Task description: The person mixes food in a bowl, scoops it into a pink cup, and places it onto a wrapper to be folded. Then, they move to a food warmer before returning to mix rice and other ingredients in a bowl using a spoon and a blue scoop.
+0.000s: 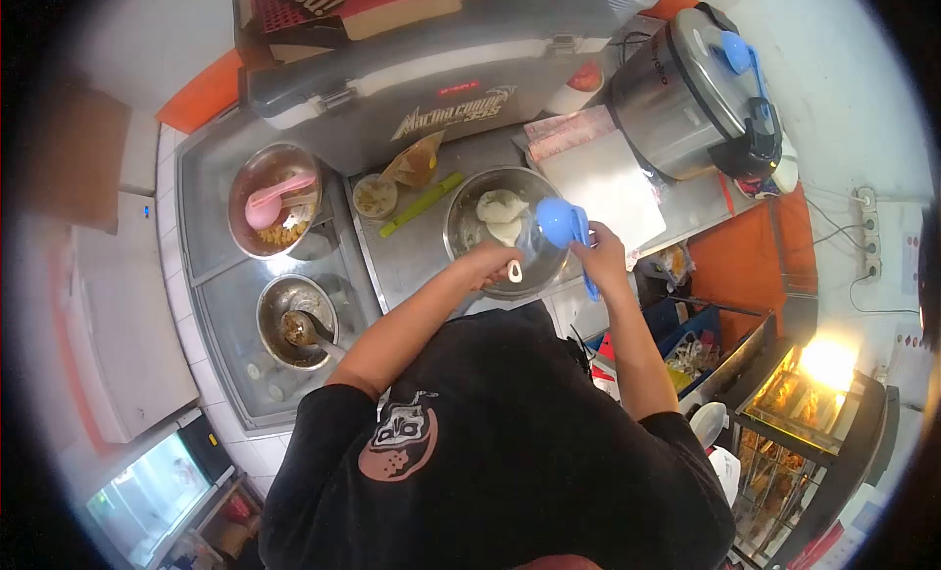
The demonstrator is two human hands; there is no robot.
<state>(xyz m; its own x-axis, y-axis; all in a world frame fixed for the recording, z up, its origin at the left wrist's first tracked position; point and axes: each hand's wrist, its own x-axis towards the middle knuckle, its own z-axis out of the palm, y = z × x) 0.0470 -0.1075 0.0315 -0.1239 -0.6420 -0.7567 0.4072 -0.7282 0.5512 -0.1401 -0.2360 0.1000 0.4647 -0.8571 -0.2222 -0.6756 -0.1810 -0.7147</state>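
A metal bowl (453,217) stands on the counter in front of me, with a white lump of food (502,207) inside. My left hand (480,266) is at the bowl's near rim, closed around a white utensil (515,271). The end of its handle, with a hole, sticks out of the fist; its other end cannot be made out clearly. Over the bowl's right side, my right hand (603,251) grips the handle of a blue round scoop (561,222). The scoop's rounded back faces up. Something clear and thin shows between the scoop and the lump.
Left of the bowl lie a green stick-like item (421,204), a small tub (374,197) and a brown paper wrapper (414,161). Further left are a bowl with a pink scoop (263,209) and another with a ladle (319,333). Paper sheets (603,183) and a large cooker (676,95) stand right.
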